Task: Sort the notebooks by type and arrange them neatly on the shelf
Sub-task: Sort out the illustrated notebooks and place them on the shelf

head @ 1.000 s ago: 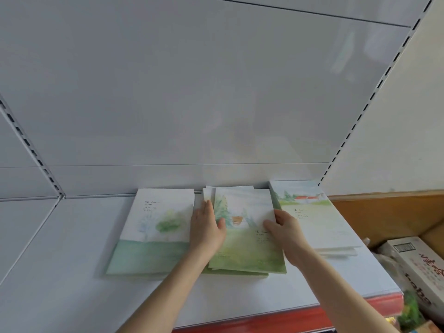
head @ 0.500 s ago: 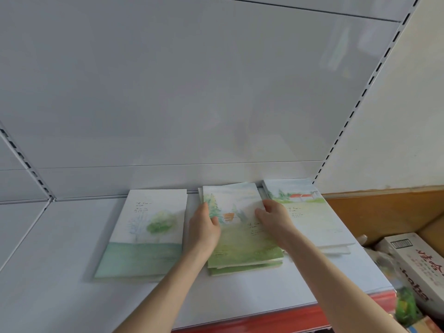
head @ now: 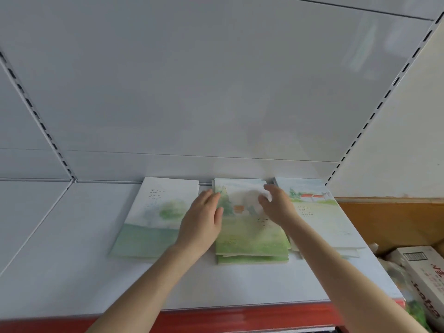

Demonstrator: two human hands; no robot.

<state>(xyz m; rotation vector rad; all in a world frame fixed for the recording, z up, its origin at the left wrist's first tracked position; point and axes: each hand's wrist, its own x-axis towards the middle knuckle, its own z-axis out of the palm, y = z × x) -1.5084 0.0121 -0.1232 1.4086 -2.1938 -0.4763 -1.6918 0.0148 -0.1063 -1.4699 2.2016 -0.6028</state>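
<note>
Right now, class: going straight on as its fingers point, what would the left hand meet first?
Likely the shelf's back panel; the left hand points beside the middle stack. Depth unclear.

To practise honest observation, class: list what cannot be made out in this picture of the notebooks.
All in the head view:
The right hand is motion-blurred; whether it touches the middle stack of green watercolour-cover notebooks is unclear.
The cover writing is too small to read.
The left hand hides part of the pale green-and-white notebook.
The white printed cardboard box is cut off by the frame's right edge.
</note>
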